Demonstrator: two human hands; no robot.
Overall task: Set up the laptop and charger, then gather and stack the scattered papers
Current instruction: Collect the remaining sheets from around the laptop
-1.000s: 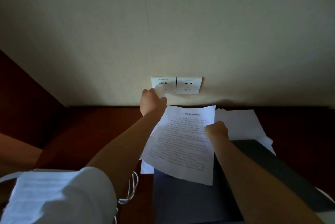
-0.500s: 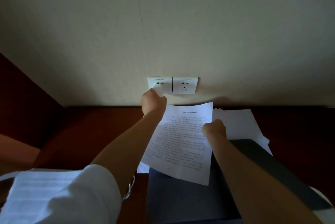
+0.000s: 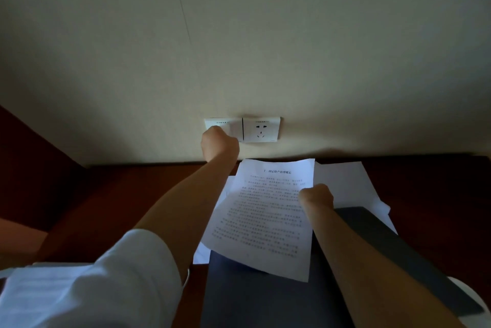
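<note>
My left hand [image 3: 219, 145] is curled round the white charger plug [image 3: 230, 128] and holds it against the left half of the wall socket plate [image 3: 261, 129]. My right hand [image 3: 316, 196] grips a printed sheet [image 3: 265, 218] by its right edge, lifted above the dark laptop [image 3: 255, 298] on the desk. More white papers [image 3: 345, 184] lie on the desk behind the laptop. The plug's pins and the left socket's holes are hidden by my hand.
The dark red wooden desk [image 3: 138, 194] meets a cream wall. A stack of printed papers [image 3: 39, 298] lies at the bottom left, partly under my white sleeve. A bit of white cable [image 3: 187, 278] shows beside my left arm.
My left hand has risen with the plug and now covers the left socket. The right hand and its sheet have hardly moved.
</note>
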